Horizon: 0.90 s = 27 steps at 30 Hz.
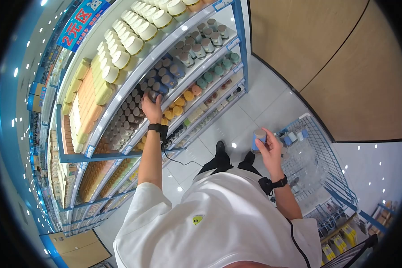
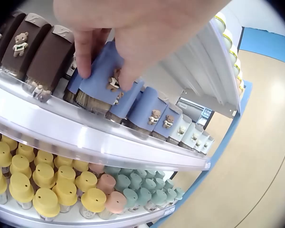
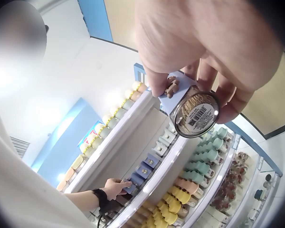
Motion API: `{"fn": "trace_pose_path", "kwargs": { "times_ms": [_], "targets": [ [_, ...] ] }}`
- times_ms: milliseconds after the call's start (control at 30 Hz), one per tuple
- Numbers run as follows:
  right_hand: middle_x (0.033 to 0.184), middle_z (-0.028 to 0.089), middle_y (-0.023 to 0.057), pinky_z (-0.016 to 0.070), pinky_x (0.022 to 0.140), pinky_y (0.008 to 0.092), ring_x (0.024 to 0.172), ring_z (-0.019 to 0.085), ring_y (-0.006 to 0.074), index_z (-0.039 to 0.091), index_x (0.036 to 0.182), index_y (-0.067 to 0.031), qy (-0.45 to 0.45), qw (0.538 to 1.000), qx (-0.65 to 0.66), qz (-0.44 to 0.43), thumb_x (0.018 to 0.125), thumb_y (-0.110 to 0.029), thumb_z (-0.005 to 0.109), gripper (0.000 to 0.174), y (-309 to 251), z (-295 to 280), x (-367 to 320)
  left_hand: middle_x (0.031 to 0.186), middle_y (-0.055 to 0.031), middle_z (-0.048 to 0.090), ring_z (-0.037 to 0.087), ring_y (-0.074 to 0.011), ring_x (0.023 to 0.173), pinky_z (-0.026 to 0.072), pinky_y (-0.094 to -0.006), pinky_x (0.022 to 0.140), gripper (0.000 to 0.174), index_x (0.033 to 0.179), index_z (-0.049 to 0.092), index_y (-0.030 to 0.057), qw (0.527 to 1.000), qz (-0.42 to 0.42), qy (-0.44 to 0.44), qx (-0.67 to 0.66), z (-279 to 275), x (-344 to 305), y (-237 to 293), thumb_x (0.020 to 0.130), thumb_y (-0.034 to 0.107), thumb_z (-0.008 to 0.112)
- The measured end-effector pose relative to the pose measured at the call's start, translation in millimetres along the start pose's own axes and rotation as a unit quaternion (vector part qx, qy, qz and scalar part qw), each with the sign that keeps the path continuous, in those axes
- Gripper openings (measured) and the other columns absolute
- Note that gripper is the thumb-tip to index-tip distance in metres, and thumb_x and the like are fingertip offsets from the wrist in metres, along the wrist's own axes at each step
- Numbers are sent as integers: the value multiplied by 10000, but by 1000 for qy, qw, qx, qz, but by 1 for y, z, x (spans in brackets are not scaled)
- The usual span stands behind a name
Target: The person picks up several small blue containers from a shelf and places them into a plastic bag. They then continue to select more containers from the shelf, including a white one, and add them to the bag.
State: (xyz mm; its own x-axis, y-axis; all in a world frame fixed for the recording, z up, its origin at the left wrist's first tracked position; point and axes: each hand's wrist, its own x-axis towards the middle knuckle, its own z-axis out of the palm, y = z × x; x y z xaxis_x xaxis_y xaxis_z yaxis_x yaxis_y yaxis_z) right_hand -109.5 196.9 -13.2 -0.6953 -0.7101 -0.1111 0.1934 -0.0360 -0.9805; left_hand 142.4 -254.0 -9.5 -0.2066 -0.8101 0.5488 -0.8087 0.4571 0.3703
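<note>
In the left wrist view, a toothpick jar in a blue sleeve with a small bear figure [image 2: 99,90] stands at the shelf's front edge. My left hand [image 1: 152,110] grips it from above, thumb on one side and fingers on the other. My right hand [image 1: 272,152] holds another blue-sleeved toothpick jar [image 3: 199,114] out over the cart side, away from the shelf. Its clear base faces the right wrist camera, showing a barcode label and the packed toothpicks inside. Brown-sleeved jars [image 2: 50,57] stand beside the left hand, and more blue ones [image 2: 147,109] line up on its other side.
Below are yellow-capped jars [image 2: 45,202] and green-capped jars [image 2: 145,194]. White-capped containers [image 1: 134,44] fill the shelf above. A wire shopping cart [image 1: 339,172] with a few items stands at the right. A thin cable [image 1: 183,163] hangs from the left wrist.
</note>
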Motion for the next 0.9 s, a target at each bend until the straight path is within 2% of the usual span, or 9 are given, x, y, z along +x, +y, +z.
{"fn": "trace_pose_path", "kwargs": {
  "times_ms": [67, 133, 267, 300, 533, 600, 767, 833, 900],
  "targets": [
    [1218, 737, 109, 543, 948, 301, 1100, 687, 155, 600, 1452, 33, 1, 1000, -3, 1, 1003, -148, 785, 517, 5, 0, -1, 1165, -259, 716, 666, -468, 1096, 520, -529, 941, 583, 1281, 660, 7, 1000, 0, -2, -2, -1, 3, 5, 830, 277, 912],
    [1220, 736, 108, 544, 947, 302, 1100, 687, 156, 600, 1451, 30, 3, 1000, -5, 0, 1005, -150, 785, 516, 6, 2, -1, 1199, -253, 673, 664, -474, 1091, 535, -530, 928, 573, 1330, 631, 56, 1000, -13, -19, 5, -2, 5, 8, 850, 224, 893],
    [1252, 715, 101, 526, 973, 291, 1137, 666, 147, 576, 1468, 28, -9, 1000, 0, 21, 1017, -120, 762, 509, 5, 4, -3, 1211, -259, 655, 669, -483, 1088, 543, -533, 926, 571, 1322, 622, 51, 999, -28, -27, 20, 0, 7, 12, 845, 205, 895],
    [1282, 697, 95, 506, 1000, 281, 1174, 645, 136, 555, 1486, 30, -22, 999, -3, 30, 1029, -86, 738, 506, 5, 5, -3, 1238, -266, 633, 665, -489, 1099, 543, -534, 932, 570, 1323, 617, 50, 998, -37, -36, 25, 2, 9, 11, 845, 190, 893],
    [1283, 696, 97, 505, 1009, 283, 1183, 642, 140, 555, 1483, 32, -19, 999, 0, 35, 1030, -89, 739, 504, 7, 9, -1, 1340, -283, 539, 647, -506, 1154, 539, -524, 978, 582, 1357, 601, 57, 997, -56, -48, 14, 16, 14, 2, 852, 136, 879],
    [1224, 727, 102, 550, 946, 300, 1105, 687, 153, 599, 1441, 27, 1, 1000, 10, 15, 1010, -161, 785, 506, 8, 11, -1, 1340, -282, 539, 647, -507, 1151, 538, -523, 983, 586, 1365, 601, 60, 998, -49, -43, 10, 20, 15, 0, 853, 131, 877],
    [1220, 729, 103, 558, 929, 297, 1091, 690, 148, 600, 1439, 29, -5, 1000, 2, 17, 1011, -165, 785, 505, 11, 13, 1, 1347, -248, 547, 621, -483, 1222, 536, -505, 999, 599, 1384, 605, 78, 998, -44, -44, 1, 20, 17, -1, 852, 140, 873],
    [1217, 730, 103, 560, 924, 296, 1088, 690, 145, 600, 1439, 29, -6, 1000, -2, 19, 1011, -165, 784, 504, 12, 13, 0, 1423, -213, 542, 579, -434, 1312, 505, -514, 1042, 621, 1397, 601, 80, 987, 17, -61, 144, 11, 18, 8, 857, 234, 866],
    [1215, 733, 102, 560, 920, 296, 1087, 688, 140, 603, 1435, 30, -6, 1000, 1, 13, 1012, -167, 783, 501, 13, 14, 0, 1466, -199, 543, 555, -408, 1355, 463, -529, 1092, 659, 1419, 590, 74, 976, 37, -66, 203, 0, 20, 21, 857, 292, 858]
  ]
}}
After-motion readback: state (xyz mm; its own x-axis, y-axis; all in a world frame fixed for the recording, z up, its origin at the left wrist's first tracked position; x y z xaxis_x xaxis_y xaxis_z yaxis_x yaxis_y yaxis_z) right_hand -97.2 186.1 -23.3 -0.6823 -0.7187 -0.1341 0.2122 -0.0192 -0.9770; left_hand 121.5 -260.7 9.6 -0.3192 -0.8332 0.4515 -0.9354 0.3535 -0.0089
